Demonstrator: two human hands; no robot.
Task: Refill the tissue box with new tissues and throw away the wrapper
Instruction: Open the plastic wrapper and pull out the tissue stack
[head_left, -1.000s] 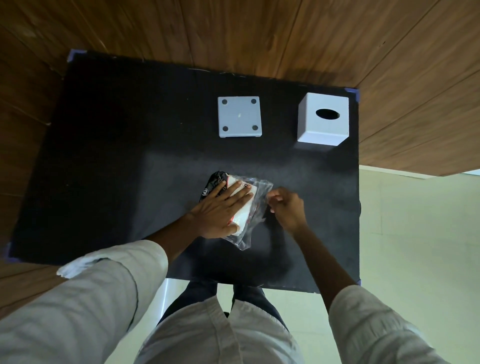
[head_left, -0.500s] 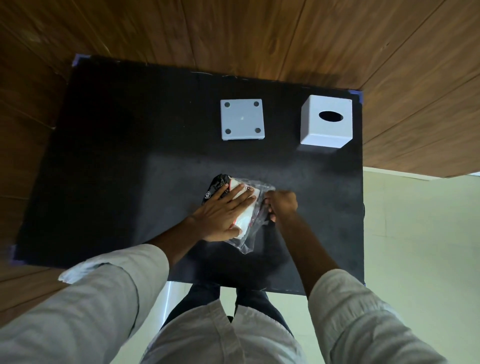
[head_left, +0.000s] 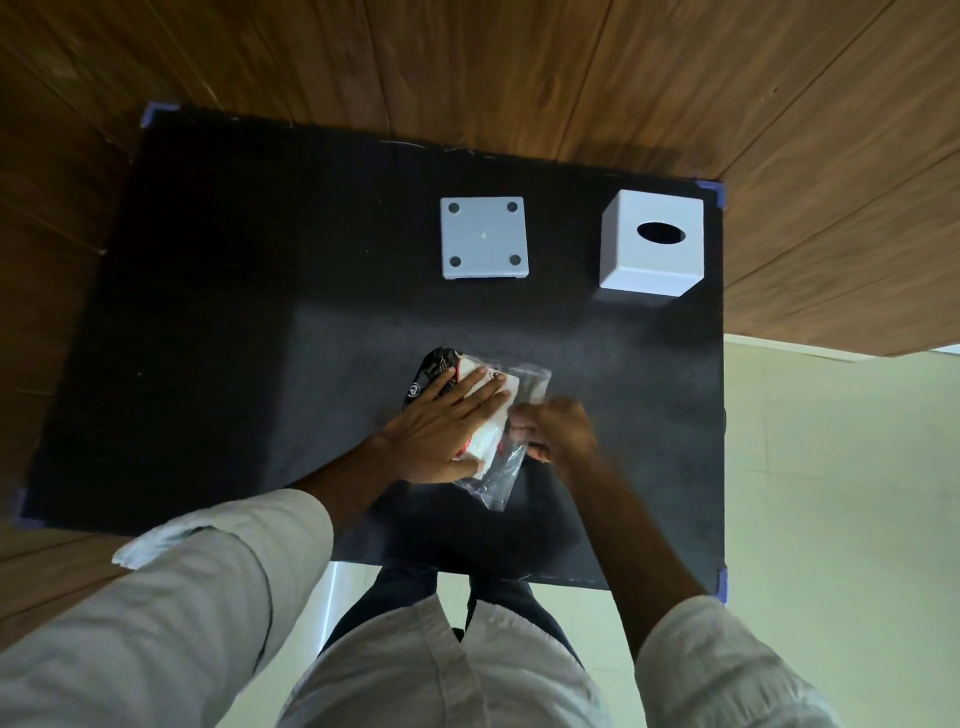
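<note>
A pack of white tissues in a clear plastic wrapper (head_left: 506, 470) with a black and red end lies on the black mat (head_left: 218, 332), near its front middle. My left hand (head_left: 441, 431) presses flat on top of the pack, fingers spread. At the pack's right side my right hand (head_left: 558, 428) has its fingers curled onto the loose clear wrapper. The white tissue box cover (head_left: 652, 244), with an oval slot on top, stands at the mat's far right. Its flat square base (head_left: 484, 239), with round feet at its corners, lies to the left of the cover.
The mat lies on a wooden table (head_left: 467, 67). Blue tape marks the mat's corners (head_left: 719, 192). Pale floor tiles (head_left: 831, 493) show beyond the mat's right and front edges. My legs stand against the front edge.
My right hand has moved left, from the wrapper's right edge to close against the tissue pack. My left hand stays pressed on the pack.
</note>
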